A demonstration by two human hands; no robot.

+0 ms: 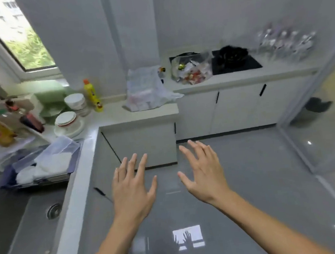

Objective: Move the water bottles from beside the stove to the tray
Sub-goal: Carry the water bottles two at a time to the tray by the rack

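Observation:
Several clear water bottles (286,40) stand in a blurred cluster on the white counter at the far right, just right of the black stove (236,64). My left hand (132,186) and my right hand (202,170) are held out side by side over the grey floor, fingers spread, holding nothing. Both are far from the bottles. No tray is plainly recognisable; a blue rack (41,165) with white cloths sits at the left by the sink.
A black pan (232,54) sits on the stove, a clear bag of scraps (192,70) beside it. A white plastic bag (148,90), a yellow bottle (92,95), stacked bowls (69,121) and condiment bottles (4,124) crowd the left counter. A glass partition (311,100) stands right.

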